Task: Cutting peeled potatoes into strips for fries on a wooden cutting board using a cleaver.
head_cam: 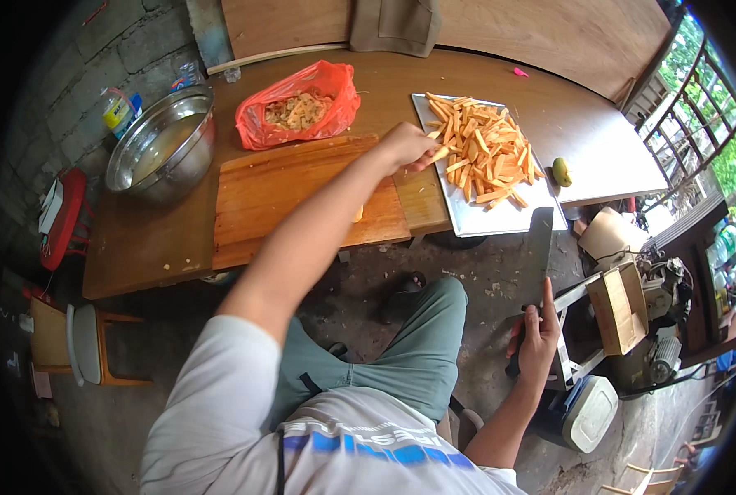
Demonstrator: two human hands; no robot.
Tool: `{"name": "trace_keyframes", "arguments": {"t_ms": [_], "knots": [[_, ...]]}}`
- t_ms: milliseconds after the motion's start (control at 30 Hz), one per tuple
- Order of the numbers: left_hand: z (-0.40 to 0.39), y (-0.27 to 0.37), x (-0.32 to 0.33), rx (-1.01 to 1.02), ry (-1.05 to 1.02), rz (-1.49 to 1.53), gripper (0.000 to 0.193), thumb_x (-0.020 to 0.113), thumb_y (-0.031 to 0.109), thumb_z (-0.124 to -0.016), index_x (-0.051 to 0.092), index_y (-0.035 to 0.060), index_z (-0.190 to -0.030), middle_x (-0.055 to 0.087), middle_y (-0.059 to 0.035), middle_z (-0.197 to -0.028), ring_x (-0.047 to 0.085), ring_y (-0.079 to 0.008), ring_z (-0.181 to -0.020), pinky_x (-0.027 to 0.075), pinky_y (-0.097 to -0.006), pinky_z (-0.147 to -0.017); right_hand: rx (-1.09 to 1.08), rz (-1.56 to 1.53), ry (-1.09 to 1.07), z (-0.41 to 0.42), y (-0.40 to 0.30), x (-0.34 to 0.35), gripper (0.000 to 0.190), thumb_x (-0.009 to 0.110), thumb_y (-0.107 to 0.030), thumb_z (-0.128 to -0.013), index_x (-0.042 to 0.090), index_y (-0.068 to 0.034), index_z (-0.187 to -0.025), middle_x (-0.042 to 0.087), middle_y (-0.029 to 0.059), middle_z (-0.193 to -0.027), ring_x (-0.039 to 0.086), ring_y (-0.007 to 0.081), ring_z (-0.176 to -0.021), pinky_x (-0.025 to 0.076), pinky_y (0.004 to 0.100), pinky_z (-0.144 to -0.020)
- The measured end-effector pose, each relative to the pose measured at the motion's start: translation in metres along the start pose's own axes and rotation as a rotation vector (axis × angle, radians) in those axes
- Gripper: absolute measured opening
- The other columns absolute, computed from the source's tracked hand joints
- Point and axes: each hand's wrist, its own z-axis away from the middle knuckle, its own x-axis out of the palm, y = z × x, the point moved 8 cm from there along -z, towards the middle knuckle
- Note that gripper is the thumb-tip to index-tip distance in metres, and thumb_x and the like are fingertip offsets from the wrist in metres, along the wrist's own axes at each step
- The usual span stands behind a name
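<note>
My left hand [412, 147] reaches across the wooden cutting board [281, 192] to the left edge of a metal tray [467, 223]. Its fingers are closed on a few cut orange sticks [440, 154], which look like sweet potato. A heap of similar sticks [488, 148] covers much of the tray. Off the table's front edge, my right hand [538, 340] grips a broad-bladed kitchen knife [541, 247], blade pointing away from me and forefinger stretched out along it. One small pale piece [358, 215] lies on the board, partly hidden behind my left forearm.
Behind the board sits a red plastic bag [259, 127] of peelings [300, 110]. A large metal basin [185, 179] with cloudy liquid stands left, near a bottle [117, 111]. Right of the tray lies a green fruit [561, 172]. A cardboard box [618, 309] and a cooler [590, 414] flank my right side.
</note>
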Motion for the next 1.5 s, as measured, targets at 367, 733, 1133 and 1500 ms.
{"name": "trace_keyframes", "arguments": {"t_ms": [367, 733, 1133, 1500], "knots": [[-0.076, 0.047, -0.001, 0.161, 0.131, -0.259, 0.029, 0.072, 0.021, -0.094, 0.08, 0.0016, -0.114, 0.082, -0.0171, -0.105, 0.082, -0.0314, -0.085, 0.066, -0.0408, -0.071, 0.063, 0.0, 0.025, 0.018, 0.01, -0.018, 0.06, 0.056, -0.013, -0.115, 0.039, -0.016, -0.172, 0.056, -0.002, -0.067, 0.047, 0.0039, -0.049, 0.039, 0.0236, -0.041], [0.224, -0.02, -0.09, 0.012, 0.266, -1.03, 0.066, 0.082, 0.046, -0.093, 0.063, 0.0007, -0.135, 0.062, -0.0233, -0.141, 0.057, -0.0417, -0.136, 0.048, -0.0505, -0.114, -0.018, -0.045, -0.219, -0.005, -0.013, 0.081, 0.059, 0.054, -0.009, -0.114, 0.041, -0.016, -0.171, 0.055, -0.0022, -0.067, 0.045, 0.0035, -0.049, 0.039, 0.0229, -0.042], [0.285, -0.047, -0.092, 0.34, 0.607, -0.869, 0.06, 0.082, 0.034, -0.094, 0.061, 0.0025, -0.14, 0.064, -0.0173, -0.137, 0.056, -0.0391, -0.134, 0.044, -0.0528, -0.115, -0.276, 0.374, -0.589, 0.017, -0.07, 0.216, 0.061, 0.061, -0.011, -0.109, 0.047, -0.019, -0.168, 0.075, 0.0162, -0.081, 0.074, 0.0288, -0.072, 0.059, 0.0413, -0.072], [0.315, -0.053, -0.099, 0.425, 0.702, -0.852, 0.05, 0.086, 0.029, -0.09, 0.071, 0.0045, -0.131, 0.072, -0.0114, -0.127, 0.064, -0.0344, -0.123, 0.05, -0.0469, -0.107, -0.486, 0.685, -0.714, 0.038, -0.102, 0.268, 0.065, 0.063, -0.013, -0.104, 0.046, -0.019, -0.167, 0.07, 0.0317, -0.078, 0.072, 0.0514, -0.081, 0.058, 0.0566, -0.076]]}}
